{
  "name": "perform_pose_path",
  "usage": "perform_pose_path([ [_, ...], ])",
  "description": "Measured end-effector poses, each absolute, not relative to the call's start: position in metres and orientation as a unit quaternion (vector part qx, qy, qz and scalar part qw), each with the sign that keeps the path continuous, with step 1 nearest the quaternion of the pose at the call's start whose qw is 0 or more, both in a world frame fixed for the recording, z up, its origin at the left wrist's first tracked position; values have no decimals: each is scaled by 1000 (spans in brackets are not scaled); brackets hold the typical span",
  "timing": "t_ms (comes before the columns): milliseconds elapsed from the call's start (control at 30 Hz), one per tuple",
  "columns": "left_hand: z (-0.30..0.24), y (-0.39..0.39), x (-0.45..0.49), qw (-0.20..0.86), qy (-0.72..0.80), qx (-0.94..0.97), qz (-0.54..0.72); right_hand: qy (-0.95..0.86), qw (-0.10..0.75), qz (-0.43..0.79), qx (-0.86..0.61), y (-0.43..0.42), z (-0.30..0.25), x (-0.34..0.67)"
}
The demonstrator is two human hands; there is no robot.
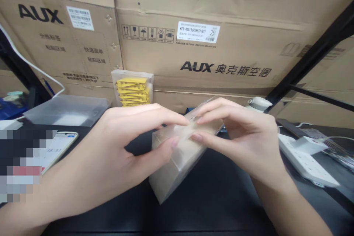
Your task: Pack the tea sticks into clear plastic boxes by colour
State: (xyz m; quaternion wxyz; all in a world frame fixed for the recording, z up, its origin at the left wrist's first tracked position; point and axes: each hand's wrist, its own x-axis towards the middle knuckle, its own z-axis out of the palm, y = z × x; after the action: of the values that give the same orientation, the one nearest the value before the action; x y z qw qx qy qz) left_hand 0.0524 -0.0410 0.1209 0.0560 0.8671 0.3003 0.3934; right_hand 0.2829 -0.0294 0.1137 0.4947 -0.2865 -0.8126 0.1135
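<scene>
The left hand [117,134], nearest my camera, has the clear box [170,164] at its 3 o'clock; the right hand [253,142], equally near, at its 9. Box axis: 7 to 1. I can't tell whether either grip clamps.

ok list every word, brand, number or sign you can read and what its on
"AUX": left carton
"快递面单 粘贴区域": left carton
"≤300kgf": left carton
"KFR-46G/BpR3AES1(B1)": label on right carton
"25": same label
"AUX 奥克斯空调": right carton
"8:51", preceding digit unclear: phone
Handling signs (arrows, glass, umbrella): right carton
Handled clear box: none readable
Too small or blurred: left carton's sticker, other fine print
</scene>
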Motion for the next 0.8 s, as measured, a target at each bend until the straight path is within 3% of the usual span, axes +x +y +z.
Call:
perform_pose_path([
  [267,122,-39,50,75,296,869,390,-771,558,-23,-305,-26,110,283],
  [467,115,-37,55,74,301,834,456,-809,507,52,-293,-26,114,283],
  [633,118,-40,61,-17,310,826,470,-811,492,101,-301,-31,116,281],
  [800,122,-43,61,-69,326,830,447,-826,497,51,-261,-32,114,279],
])
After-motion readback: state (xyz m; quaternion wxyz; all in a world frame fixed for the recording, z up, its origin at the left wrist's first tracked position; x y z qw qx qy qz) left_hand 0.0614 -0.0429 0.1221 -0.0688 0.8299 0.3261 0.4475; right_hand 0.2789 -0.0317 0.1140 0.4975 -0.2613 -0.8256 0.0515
